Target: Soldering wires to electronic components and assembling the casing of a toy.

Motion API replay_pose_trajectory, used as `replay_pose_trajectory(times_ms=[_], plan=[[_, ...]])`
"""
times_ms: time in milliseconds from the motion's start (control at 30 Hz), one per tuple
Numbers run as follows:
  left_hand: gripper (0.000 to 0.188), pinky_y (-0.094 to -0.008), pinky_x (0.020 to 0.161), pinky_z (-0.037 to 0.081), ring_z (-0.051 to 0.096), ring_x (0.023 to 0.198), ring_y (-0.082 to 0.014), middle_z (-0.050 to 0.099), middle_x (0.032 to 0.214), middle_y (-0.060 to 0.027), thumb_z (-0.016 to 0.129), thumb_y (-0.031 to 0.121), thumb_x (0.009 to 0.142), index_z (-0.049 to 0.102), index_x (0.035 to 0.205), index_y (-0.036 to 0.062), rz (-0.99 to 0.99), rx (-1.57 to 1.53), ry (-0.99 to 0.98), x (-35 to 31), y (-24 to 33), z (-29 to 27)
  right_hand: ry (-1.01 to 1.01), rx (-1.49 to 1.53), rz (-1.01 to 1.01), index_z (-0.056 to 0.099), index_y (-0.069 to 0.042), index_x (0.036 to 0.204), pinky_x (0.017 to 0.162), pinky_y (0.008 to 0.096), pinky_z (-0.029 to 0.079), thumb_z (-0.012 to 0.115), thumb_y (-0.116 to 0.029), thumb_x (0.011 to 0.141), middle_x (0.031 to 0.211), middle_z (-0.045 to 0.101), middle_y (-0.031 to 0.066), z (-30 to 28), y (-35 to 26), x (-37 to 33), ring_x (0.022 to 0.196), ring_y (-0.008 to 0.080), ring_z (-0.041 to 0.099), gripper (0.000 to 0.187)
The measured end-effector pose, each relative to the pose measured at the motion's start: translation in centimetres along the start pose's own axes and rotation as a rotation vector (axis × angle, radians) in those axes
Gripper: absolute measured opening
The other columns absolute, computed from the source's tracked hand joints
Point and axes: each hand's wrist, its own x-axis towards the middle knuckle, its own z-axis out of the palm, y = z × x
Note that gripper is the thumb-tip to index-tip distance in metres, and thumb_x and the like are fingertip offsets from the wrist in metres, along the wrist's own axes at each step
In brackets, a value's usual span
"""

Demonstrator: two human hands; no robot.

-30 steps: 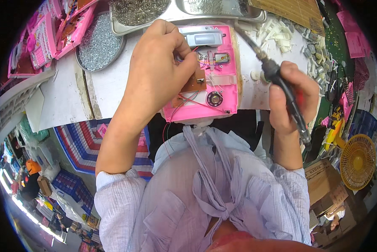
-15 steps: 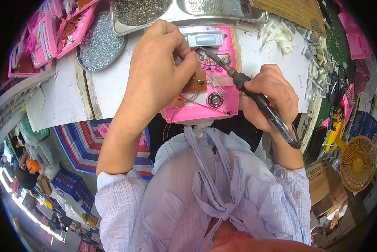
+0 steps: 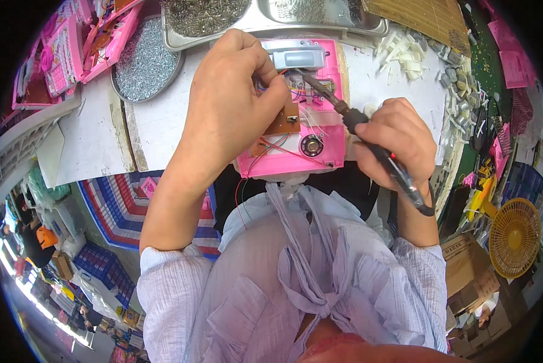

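Observation:
An open pink plastic case (image 3: 277, 167) lies on the table before me, with a brown circuit board (image 3: 285, 119), a small round speaker (image 3: 311, 145) and thin coloured wires inside. My right hand (image 3: 400, 140) grips the dark handle of a soldering iron (image 3: 377, 151), a small red light glowing on it. Its tip points up and left, at the wires below a pale grey part (image 3: 299, 58) in the case. My left hand (image 3: 232, 100) is over the case's left side, thumb and fingers pinched on a thin wire; the fingertips are partly hidden.
At the far edge stands a metal tray (image 3: 271, 25) of small springs. A round dish of screws (image 3: 144, 66) is at the left, beside stacked pink cases (image 3: 59, 54). White plastic pieces (image 3: 404, 55) lie at the right, and a yellow fan (image 3: 514, 238) stands beyond the table.
My right hand and the soldering iron have shifted slightly right and down, the tip still near the wires. The left hand keeps its pinch almost unmoved.

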Motion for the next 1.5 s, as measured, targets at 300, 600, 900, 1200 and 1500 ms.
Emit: replay_pose_trajectory(times_ms=[300, 600, 900, 1200, 1500], plan=[[0.012, -0.0289, 0.068, 0.048, 0.057, 0.076, -0.0174, 0.053, 0.090, -0.0081, 0.071, 0.002, 0.080, 0.061, 0.077, -0.0035, 0.006, 0.014, 0.015, 0.0, 0.0, 0.2, 0.014, 0.113, 0.091, 0.069, -0.001, 0.101, 0.054, 0.0320, 0.042, 0.079, 0.002, 0.069, 0.071, 0.065, 0.0068, -0.2, 0.4, 0.8, 0.055, 0.0206, 0.056, 0.034], [0.012, -0.0287, 0.062, 0.049, 0.056, 0.070, -0.0164, 0.052, 0.084, -0.0072, 0.070, -0.001, 0.076, 0.059, 0.075, -0.0026, 0.002, 0.026, 0.045, 0.2, 0.3, 0.4, -0.009, 0.125, 0.108, 0.069, -0.001, 0.099, 0.054, 0.0316, 0.042, 0.078, 0.004, 0.067, 0.073, 0.066, 0.0065, 0.0, 0.6, 1.2, 0.055, 0.0202, 0.055, 0.033], [0.013, -0.0288, 0.061, 0.049, 0.056, 0.068, -0.0165, 0.053, 0.084, -0.0072, 0.071, -0.002, 0.075, 0.058, 0.076, -0.0020, 0.019, 0.034, 0.055, 0.2, 0.1, 0.5, -0.018, 0.126, 0.101, 0.069, -0.001, 0.099, 0.054, 0.0314, 0.042, 0.077, 0.004, 0.066, 0.074, 0.067, 0.0067, 0.1, 0.6, 1.6, 0.055, 0.0201, 0.055, 0.034], [0.014, -0.0295, 0.061, 0.049, 0.056, 0.069, -0.0177, 0.052, 0.083, -0.0077, 0.070, -0.002, 0.073, 0.056, 0.075, -0.0020, 0.052, 0.054, 0.072, 0.2, 0.0, 0.7, -0.014, 0.126, 0.093, 0.068, -0.001, 0.101, 0.053, 0.0313, 0.042, 0.077, 0.005, 0.066, 0.077, 0.069, 0.0077, 0.1, 0.6, 1.5, 0.055, 0.0203, 0.056, 0.036], [0.015, -0.0301, 0.061, 0.049, 0.055, 0.068, -0.0181, 0.051, 0.082, -0.0084, 0.070, -0.002, 0.073, 0.056, 0.074, -0.0022, 0.060, 0.064, 0.094, 0.1, -0.1, 1.0, -0.047, 0.112, 0.084, 0.067, 0.002, 0.103, 0.055, 0.0324, 0.045, 0.078, 0.003, 0.071, 0.078, 0.069, 0.0105, -0.4, 0.5, 1.3, 0.059, 0.0220, 0.059, 0.034]])
